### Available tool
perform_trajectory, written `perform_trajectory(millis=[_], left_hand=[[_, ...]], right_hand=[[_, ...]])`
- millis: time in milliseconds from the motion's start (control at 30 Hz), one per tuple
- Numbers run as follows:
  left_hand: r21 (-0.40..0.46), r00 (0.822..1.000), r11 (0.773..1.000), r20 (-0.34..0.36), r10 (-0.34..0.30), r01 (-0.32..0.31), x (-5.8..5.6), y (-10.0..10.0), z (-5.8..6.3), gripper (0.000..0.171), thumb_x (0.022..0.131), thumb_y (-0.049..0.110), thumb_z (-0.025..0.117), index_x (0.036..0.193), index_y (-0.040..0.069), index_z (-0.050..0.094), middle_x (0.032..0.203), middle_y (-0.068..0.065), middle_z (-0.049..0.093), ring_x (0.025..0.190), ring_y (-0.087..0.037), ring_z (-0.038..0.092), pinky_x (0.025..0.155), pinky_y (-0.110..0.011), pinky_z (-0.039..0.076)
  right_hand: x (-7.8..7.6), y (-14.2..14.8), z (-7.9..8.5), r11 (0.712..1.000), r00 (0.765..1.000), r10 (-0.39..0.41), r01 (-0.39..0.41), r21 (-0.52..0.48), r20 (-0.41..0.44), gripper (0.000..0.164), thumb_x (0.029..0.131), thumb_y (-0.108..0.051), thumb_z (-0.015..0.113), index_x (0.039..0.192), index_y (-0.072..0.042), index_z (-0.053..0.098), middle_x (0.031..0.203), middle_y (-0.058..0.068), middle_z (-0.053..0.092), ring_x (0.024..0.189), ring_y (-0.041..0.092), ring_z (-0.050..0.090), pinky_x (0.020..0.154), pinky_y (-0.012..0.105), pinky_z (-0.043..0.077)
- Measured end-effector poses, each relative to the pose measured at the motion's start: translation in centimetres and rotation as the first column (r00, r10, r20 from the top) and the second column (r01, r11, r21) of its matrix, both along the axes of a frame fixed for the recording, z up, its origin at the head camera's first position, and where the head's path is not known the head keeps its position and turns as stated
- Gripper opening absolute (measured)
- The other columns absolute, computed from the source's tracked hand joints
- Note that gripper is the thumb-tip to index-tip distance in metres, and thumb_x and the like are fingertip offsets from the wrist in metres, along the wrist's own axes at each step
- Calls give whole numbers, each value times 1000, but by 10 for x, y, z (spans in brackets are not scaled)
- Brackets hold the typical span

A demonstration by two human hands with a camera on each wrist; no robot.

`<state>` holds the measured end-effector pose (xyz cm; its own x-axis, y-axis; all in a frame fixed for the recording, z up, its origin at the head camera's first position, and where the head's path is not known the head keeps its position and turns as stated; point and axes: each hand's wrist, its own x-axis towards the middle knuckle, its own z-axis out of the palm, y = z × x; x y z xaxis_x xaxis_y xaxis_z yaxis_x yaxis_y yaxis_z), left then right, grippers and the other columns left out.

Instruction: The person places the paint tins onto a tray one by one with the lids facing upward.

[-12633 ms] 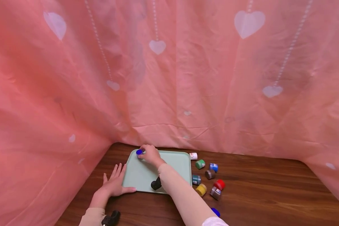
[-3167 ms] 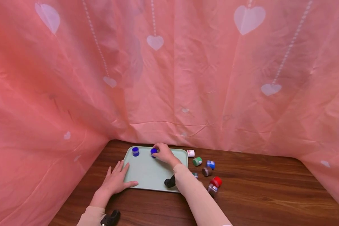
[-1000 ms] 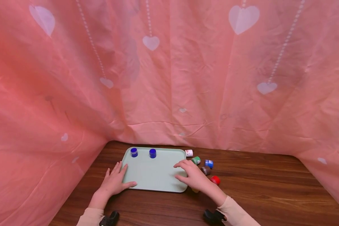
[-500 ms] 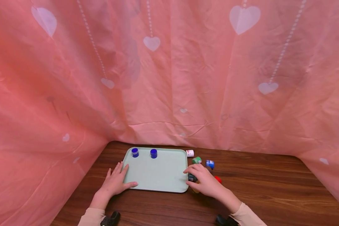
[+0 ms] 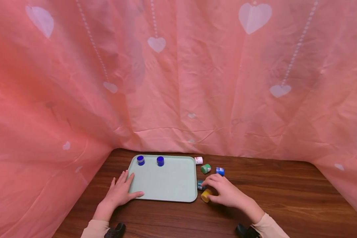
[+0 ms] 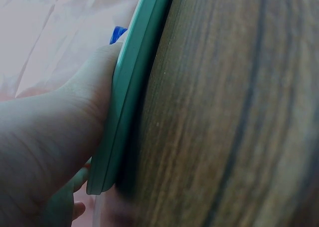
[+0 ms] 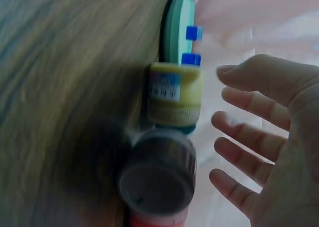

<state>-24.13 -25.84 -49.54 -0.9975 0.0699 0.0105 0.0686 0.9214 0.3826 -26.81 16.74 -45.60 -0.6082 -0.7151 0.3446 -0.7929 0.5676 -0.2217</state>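
Note:
My left hand [image 5: 119,191] lies with spread fingers on the near left corner of the pale green tray [image 5: 166,181]; in the left wrist view its thumb [image 6: 94,72] rests along the rim. Two dark blue paint jars [image 5: 140,160] stand upright at the tray's back left, a little apart. To the right of the tray, my right hand [image 5: 226,191] hovers with parted, slightly bent fingers over a yellow paint jar [image 5: 206,196] and a teal paint jar [image 5: 200,185]. The right wrist view shows nothing in that hand, with the yellow jar [image 7: 175,100] apart from its fingertips.
White [image 5: 199,160], green [image 5: 206,169] and bright blue [image 5: 219,171] jars lie beyond my right hand. A dark jar [image 7: 158,174] and a red jar [image 7: 159,220] show in the right wrist view, hidden in the head view. A pink curtain [image 5: 178,99] hangs behind the table.
My right hand has let go of the second dark blue jar on the tray and moved right and nearer, past the tray's edge, to the loose jars. The left hand has stayed put.

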Motion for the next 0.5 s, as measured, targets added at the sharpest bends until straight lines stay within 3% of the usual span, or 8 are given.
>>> perform_trajectory(millis=[200, 500], left_hand=[[-3, 1000, 1000, -5, -1, 1, 0, -2, -1, 105, 77, 70, 65, 150, 0, 35, 158, -30, 20, 148, -45, 15, 113, -72, 8], [6, 1000, 1000, -1, -3, 3, 0, 0, 1, 105, 77, 69, 66, 150, 0, 35, 158, -30, 20, 148, -45, 15, 113, -72, 8]], right_hand=[[-2, 4, -1, 996, 1000, -18, 16, 89, 19, 33, 75, -19, 77, 107, -18, 69, 105, -5, 62, 102, 16, 54, 80, 35, 44], [-4, 6, -5, 990, 999, -33, 29, 137, 22, 35, 71, -17, 79, 105, -18, 69, 103, -5, 61, 101, 17, 53, 76, 33, 43]])
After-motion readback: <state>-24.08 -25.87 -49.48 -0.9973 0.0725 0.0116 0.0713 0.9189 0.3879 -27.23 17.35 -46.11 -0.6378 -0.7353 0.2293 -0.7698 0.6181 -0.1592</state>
